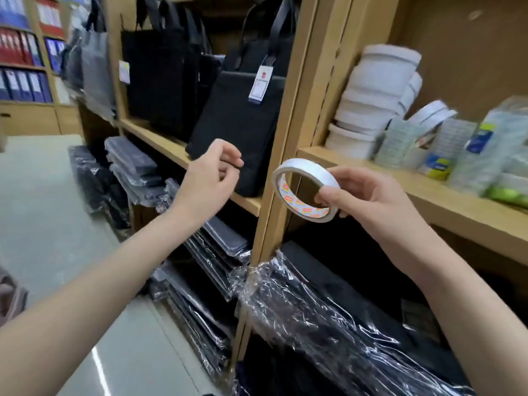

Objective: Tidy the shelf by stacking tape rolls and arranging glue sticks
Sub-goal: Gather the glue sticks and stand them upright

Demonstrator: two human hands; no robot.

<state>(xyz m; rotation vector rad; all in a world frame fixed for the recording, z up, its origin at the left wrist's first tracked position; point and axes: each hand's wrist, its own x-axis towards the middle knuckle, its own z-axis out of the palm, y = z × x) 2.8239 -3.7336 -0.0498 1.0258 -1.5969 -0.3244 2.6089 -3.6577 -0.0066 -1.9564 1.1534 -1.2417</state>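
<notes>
Right hand (368, 195) pinches tape roll (305, 190) (left hand (211, 174) beside, empty).

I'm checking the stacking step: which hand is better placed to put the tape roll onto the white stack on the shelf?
The right hand. It already pinches the tape roll and is nearer the white stack. The left hand holds nothing and hangs in front of the black bag.
</notes>
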